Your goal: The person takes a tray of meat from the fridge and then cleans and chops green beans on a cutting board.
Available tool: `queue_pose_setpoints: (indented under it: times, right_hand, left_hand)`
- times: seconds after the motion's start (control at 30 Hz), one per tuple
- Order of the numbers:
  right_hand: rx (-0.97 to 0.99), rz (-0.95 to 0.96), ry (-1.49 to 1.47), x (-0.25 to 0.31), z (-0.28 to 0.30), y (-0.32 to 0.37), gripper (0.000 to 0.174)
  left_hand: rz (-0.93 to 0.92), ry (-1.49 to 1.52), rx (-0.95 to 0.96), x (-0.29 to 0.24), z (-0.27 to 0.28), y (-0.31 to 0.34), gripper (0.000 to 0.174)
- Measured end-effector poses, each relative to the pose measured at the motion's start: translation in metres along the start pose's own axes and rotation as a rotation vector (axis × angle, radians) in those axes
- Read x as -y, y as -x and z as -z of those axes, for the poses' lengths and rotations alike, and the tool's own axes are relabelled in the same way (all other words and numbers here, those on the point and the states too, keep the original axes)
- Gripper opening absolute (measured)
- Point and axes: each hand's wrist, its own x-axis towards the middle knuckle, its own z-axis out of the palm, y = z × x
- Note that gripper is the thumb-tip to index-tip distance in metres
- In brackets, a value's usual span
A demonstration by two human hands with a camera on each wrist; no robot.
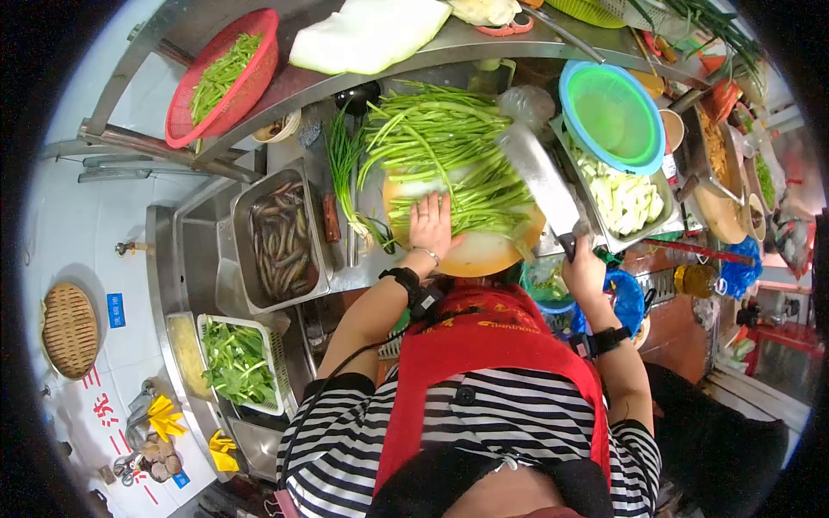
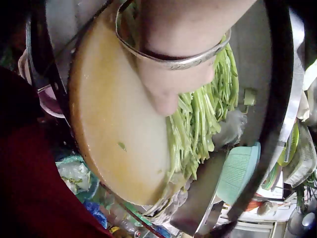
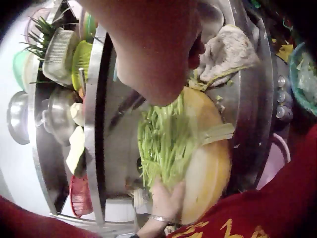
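A thick pile of long green stalks, much like thin celery, lies across a round cutting board. My left hand rests on the near edge of the pile, fingers extended over the stalks. Its thumb lies at the cut ends in the left wrist view. My right hand grips the dark handle of a cleaver, its broad blade slanting up over the right side of the pile. A few pale cut pieces lie on the board's edge in the right wrist view.
Right of the board, a tray of sliced pale vegetable sits under a blue-rimmed basin. Scallions and a brown-handled tool lie left, beside a metal pan of long dark items. A shelf overhangs the back.
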Motion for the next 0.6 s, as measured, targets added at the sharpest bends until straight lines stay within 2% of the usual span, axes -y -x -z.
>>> queue_pose_setpoints:
  times: [0.07,0.1,0.13,0.23,0.27,0.3,0.4,0.43,0.5,0.6]
  right_hand:
    - [-0.166,-0.045,-0.118,0.008,-0.016,0.005,0.031]
    - [0.086,-0.056,0.011,-0.003,-0.042,0.005,0.035]
    - [0.319,0.030,0.255,-0.012,-0.063,-0.002,0.035]
    - [0.299,0.015,0.206,-0.012,-0.057,-0.023,0.032]
    - [0.283,0.020,0.157,-0.011,-0.037,-0.023,0.032]
    - [0.274,0.018,0.108,-0.010,-0.017,-0.016,0.031]
    - [0.124,-0.044,-0.059,-0.014,0.014,-0.005,0.028]
    - [0.078,-0.091,-0.117,-0.013,0.020,-0.003,0.027]
    - [-0.016,-0.136,-0.248,-0.015,0.022,-0.002,0.027]
    - [-0.054,-0.226,-0.393,-0.009,0.029,-0.001,0.029]
  left_hand:
    - [0.013,0.022,0.007,0.000,-0.001,0.003,0.093]
    - [0.006,0.020,-0.008,0.000,-0.004,0.005,0.094]
    - [-0.001,0.018,-0.038,-0.001,-0.005,0.002,0.095]
    - [-0.003,0.001,0.022,0.005,0.002,-0.007,0.098]
    - [0.004,0.012,0.056,0.003,0.003,-0.002,0.099]
    - [0.048,0.019,0.008,-0.002,0.008,-0.001,0.096]
    - [-0.117,0.032,-0.086,-0.027,0.026,-0.001,0.084]
    - [-0.309,0.139,-0.161,-0.040,0.023,-0.001,0.064]
    - [-0.692,0.138,-0.228,-0.067,-0.007,-0.011,0.035]
    - [-0.706,0.130,-0.118,-0.091,-0.027,-0.025,0.014]
